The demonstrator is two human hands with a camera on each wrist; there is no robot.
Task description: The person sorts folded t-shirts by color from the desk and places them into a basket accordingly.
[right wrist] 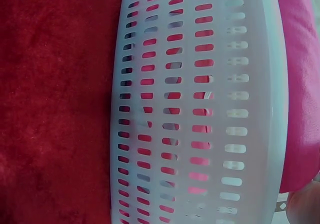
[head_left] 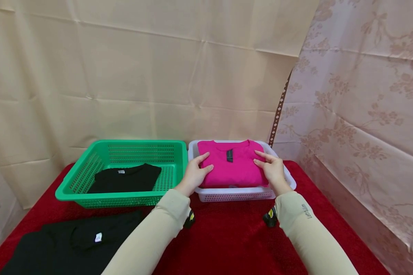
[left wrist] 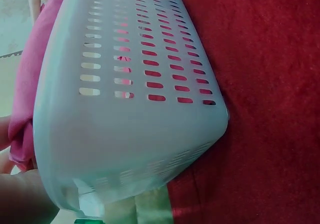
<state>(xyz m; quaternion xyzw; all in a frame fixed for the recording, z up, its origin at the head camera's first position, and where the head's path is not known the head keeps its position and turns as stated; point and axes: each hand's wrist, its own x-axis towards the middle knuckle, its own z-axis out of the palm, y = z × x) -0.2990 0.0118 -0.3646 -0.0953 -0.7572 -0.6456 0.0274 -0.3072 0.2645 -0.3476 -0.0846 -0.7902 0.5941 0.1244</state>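
A folded pink T-shirt (head_left: 232, 168) with a black neck label lies over the white basket (head_left: 239, 194), its near edge level with the rim. At the shirt's left side my left hand (head_left: 195, 173) grips the edge; the left wrist view shows fingers around bunched pink cloth (left wrist: 22, 139). My right hand (head_left: 274, 172) holds the opposite side, its thumb and forefinger on the cloth. In the right wrist view the pink shirt (right wrist: 302, 94) bulges above the rim, and only a bit of the hand (right wrist: 305, 204) shows at the corner.
Left of the white basket stands a green basket (head_left: 122, 197) with a folded black shirt (head_left: 125, 180) inside. Another black garment (head_left: 69, 244) with a white label lies at the front left. Everything rests on a red cloth (head_left: 227, 236); a beige curtain (head_left: 141, 68) hangs behind.
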